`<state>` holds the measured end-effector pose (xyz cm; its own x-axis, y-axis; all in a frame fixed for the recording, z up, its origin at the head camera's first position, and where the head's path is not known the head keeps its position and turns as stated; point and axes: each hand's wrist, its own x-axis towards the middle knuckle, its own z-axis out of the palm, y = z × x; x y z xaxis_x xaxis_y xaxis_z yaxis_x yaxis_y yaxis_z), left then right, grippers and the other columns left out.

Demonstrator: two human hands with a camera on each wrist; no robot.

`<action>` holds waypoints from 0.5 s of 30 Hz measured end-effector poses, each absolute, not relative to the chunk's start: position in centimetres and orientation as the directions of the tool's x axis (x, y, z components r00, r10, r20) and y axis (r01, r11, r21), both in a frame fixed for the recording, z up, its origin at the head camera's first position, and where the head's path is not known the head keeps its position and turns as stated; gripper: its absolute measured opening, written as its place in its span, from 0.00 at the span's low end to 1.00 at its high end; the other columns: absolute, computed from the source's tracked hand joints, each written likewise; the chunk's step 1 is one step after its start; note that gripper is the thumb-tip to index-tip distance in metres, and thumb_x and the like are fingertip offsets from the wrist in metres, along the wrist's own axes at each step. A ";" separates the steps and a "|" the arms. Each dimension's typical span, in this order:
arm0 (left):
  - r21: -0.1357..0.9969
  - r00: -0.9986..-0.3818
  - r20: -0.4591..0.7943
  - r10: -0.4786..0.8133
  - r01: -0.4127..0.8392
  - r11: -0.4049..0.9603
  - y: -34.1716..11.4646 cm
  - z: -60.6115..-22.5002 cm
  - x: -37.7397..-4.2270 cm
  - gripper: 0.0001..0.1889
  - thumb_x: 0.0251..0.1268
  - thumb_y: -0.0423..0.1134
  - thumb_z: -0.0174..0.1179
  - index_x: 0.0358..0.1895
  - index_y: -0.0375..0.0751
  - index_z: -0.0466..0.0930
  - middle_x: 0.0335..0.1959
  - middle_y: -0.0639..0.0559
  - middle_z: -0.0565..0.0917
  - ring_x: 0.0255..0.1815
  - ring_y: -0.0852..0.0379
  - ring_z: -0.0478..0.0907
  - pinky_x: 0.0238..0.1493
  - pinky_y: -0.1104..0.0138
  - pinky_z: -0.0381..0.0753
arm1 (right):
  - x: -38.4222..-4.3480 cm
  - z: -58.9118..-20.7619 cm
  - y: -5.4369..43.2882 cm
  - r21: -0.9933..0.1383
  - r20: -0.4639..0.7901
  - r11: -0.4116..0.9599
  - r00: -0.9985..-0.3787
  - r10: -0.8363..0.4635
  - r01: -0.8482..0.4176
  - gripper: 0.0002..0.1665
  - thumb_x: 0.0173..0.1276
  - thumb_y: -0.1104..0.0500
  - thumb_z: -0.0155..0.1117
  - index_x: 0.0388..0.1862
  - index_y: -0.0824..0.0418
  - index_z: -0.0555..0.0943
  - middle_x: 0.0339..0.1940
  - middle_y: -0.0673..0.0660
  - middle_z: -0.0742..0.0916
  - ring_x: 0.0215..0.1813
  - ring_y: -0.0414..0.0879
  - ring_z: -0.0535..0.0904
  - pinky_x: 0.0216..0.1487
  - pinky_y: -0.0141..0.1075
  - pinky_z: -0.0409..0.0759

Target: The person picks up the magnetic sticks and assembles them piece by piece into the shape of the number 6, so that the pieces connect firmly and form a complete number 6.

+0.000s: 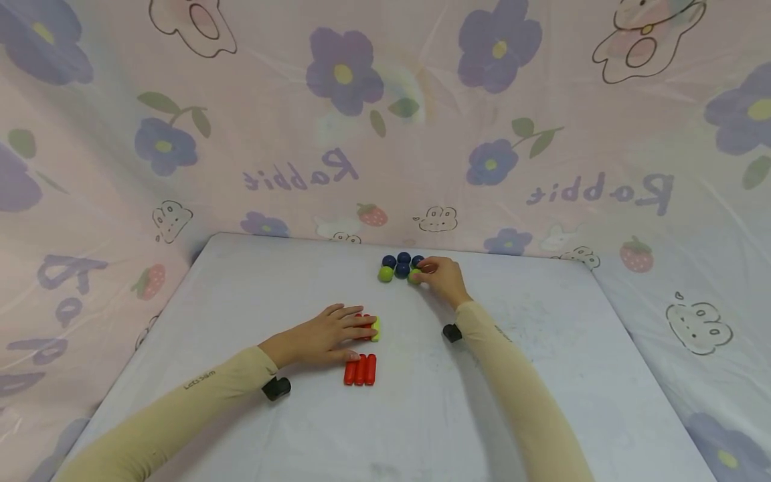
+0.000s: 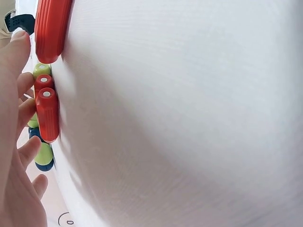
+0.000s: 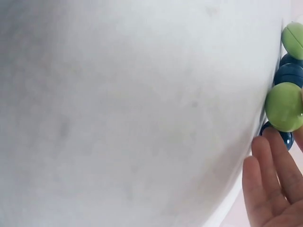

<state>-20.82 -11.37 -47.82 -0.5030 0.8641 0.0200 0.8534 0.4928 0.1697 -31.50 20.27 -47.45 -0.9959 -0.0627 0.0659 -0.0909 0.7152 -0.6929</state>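
Note:
My right hand (image 1: 444, 280) pinches a green ball (image 3: 284, 107) between thumb and index finger, at the near right corner of a cluster of balls. Beside it sit several dark blue balls (image 1: 402, 270) and another green ball (image 1: 385, 274). My left hand (image 1: 328, 335) lies palm down with fingers spread over a row of short red sticks (image 2: 48, 116) and one yellow-green stick (image 1: 376, 329), partly hiding them. Just below its thumb, three red sticks (image 1: 360, 370) lie side by side. Ribbed sides and white end dots show in the left wrist view.
Everything lies on a white-covered table (image 1: 253, 288). A curtain (image 1: 409, 154) printed with flowers and rabbits hangs behind the far edge and along both sides. Black wrist cameras (image 1: 277, 388) are strapped under both sleeves.

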 end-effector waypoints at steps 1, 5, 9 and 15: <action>0.168 -0.504 0.021 0.864 0.853 0.493 -11.4 -47.8 -20.8 0.29 0.74 0.61 0.48 0.74 0.58 0.63 0.78 0.55 0.63 0.81 0.44 0.55 0.77 0.41 0.56 | -31.5 -47.4 20.2 -0.689 0.061 0.719 -0.996 -0.063 -0.088 0.21 0.58 0.49 0.76 0.49 0.56 0.85 0.45 0.59 0.91 0.49 0.53 0.86 0.51 0.45 0.81; 0.176 -0.503 0.027 0.864 0.853 0.491 -11.3 -47.9 -20.8 0.29 0.74 0.60 0.48 0.74 0.58 0.64 0.78 0.54 0.63 0.80 0.44 0.56 0.76 0.41 0.56 | -31.4 -47.4 20.3 -0.688 0.051 0.720 -0.996 -0.070 -0.086 0.21 0.58 0.48 0.76 0.48 0.56 0.86 0.45 0.59 0.91 0.48 0.53 0.86 0.50 0.44 0.82; 0.188 -0.509 0.014 0.861 0.847 0.498 -11.3 -47.9 -20.8 0.29 0.74 0.60 0.48 0.74 0.59 0.63 0.78 0.55 0.63 0.81 0.44 0.55 0.77 0.42 0.55 | -31.2 -47.5 20.7 -0.699 0.057 0.708 -0.995 -0.087 -0.101 0.21 0.58 0.49 0.76 0.48 0.56 0.86 0.46 0.58 0.90 0.48 0.52 0.86 0.49 0.43 0.83; 0.198 -0.506 0.035 0.862 0.849 0.491 -11.3 -47.6 -20.7 0.29 0.74 0.59 0.49 0.74 0.57 0.65 0.77 0.53 0.65 0.80 0.42 0.57 0.76 0.40 0.56 | -30.9 -47.4 21.7 -0.712 0.032 0.694 -0.993 -0.117 -0.104 0.22 0.58 0.51 0.76 0.50 0.57 0.85 0.49 0.59 0.90 0.51 0.52 0.86 0.53 0.45 0.83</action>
<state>-20.66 -11.29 -47.60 -0.5063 0.8616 0.0354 0.8487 0.4905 0.1979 -30.86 21.69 -47.37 -0.9927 -0.1166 0.0319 -0.1044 0.6940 -0.7123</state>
